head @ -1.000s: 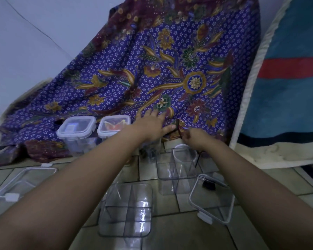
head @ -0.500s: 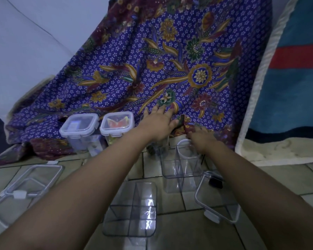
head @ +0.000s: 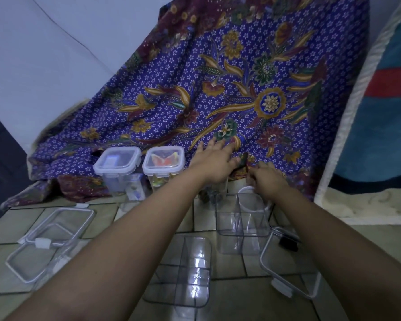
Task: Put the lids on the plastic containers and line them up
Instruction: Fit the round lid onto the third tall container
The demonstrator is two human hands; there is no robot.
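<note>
Two square containers with lids on, one clear [head: 117,163] and one holding orange pieces [head: 163,162], stand side by side at the foot of the patterned cloth [head: 229,84]. My left hand [head: 214,163] lies flat with spread fingers just right of them, over a container [head: 212,193] that it mostly hides. My right hand [head: 264,179] has its fingers curled at the cloth's raised hem. Two open divided containers [head: 242,223] [head: 181,272] sit on the tiles nearer me. A loose lid [head: 289,267] lies at the right, and two lids [head: 58,225] [head: 26,262] lie at the left.
A white round rim [head: 250,196] shows behind the far open container. Beside the right lid lies a small black object [head: 287,244]. A blue and red mat [head: 380,117] leans at the right, and a pale surface [head: 44,66] rises at the left.
Both hands have shifted slightly forward and right along the cloth's hem; the left hand stays flat over the hidden container. The containers and lids have not moved.
</note>
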